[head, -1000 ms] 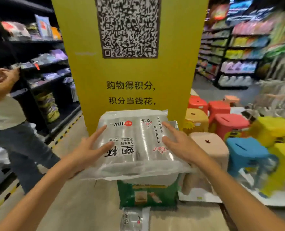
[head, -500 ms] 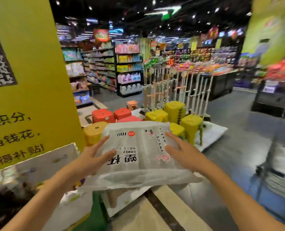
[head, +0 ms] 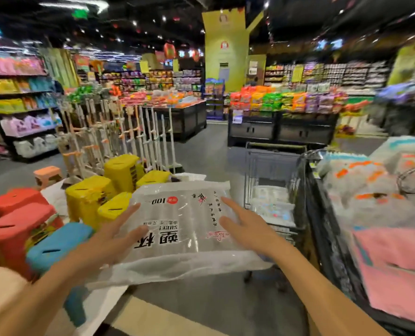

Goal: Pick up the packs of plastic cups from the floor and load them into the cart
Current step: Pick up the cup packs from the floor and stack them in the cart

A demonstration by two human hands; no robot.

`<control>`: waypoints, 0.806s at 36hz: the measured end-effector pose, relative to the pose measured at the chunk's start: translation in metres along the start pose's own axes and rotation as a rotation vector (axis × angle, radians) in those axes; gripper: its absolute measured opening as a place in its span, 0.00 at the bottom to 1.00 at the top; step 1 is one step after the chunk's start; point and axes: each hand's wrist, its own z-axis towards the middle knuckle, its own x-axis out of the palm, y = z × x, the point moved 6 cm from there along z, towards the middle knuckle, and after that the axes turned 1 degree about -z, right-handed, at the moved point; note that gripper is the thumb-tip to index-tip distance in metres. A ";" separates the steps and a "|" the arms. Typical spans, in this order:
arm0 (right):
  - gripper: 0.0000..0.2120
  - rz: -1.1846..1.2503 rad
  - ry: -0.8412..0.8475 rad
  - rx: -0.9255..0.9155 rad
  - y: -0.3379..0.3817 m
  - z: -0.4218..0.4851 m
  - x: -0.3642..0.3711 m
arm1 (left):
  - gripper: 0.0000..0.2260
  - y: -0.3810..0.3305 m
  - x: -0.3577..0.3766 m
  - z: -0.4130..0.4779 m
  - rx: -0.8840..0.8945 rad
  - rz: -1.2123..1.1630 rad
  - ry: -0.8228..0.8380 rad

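Note:
I hold a flat, clear plastic pack of plastic cups (head: 182, 226) with black and red printing, level at chest height. My left hand (head: 109, 238) presses its left side and my right hand (head: 245, 229) presses its right side, fingers spread on the top face. Just beyond the pack to the right stands a dark wire shopping cart (head: 272, 166), with several similar clear packs (head: 272, 204) lying in its basket. The pack in my hands is short of the cart and left of it.
Yellow stools (head: 90, 192), red stools (head: 14, 226) and a blue stool (head: 58, 241) crowd the left. White drying racks (head: 119, 139) stand behind them. A black bin (head: 327, 238) of pink and white goods fills the right. Grey aisle floor (head: 211, 146) runs ahead between shelves.
The view has swung right, away from the yellow pillar. The pack stays gripped between both hands, and the shopping cart and the bin on the right have come fully into view.

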 end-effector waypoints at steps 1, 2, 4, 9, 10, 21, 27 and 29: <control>0.29 -0.004 -0.019 0.012 -0.011 0.003 -0.008 | 0.31 -0.007 0.012 0.013 0.016 -0.013 0.029; 0.29 -0.018 -0.038 0.024 -0.021 0.006 -0.017 | 0.31 -0.013 0.024 0.027 0.033 -0.024 0.055; 0.28 -0.026 -0.075 0.055 -0.041 0.014 -0.031 | 0.31 -0.025 0.044 0.054 0.054 0.008 0.070; 0.28 -0.019 -0.147 0.171 -0.078 0.041 -0.063 | 0.28 -0.044 0.083 0.122 0.059 -0.017 0.164; 0.28 -0.029 -0.161 0.193 -0.081 0.048 -0.069 | 0.29 -0.046 0.088 0.136 0.055 -0.047 0.187; 0.27 -0.199 -0.324 0.327 -0.131 0.142 -0.125 | 0.32 -0.074 0.142 0.313 0.176 0.022 0.350; 0.27 -0.208 -0.390 0.405 -0.150 0.170 -0.150 | 0.31 -0.099 0.174 0.364 0.236 -0.074 0.472; 0.27 -0.210 -0.410 0.431 -0.158 0.178 -0.157 | 0.30 -0.109 0.185 0.375 0.261 -0.059 0.495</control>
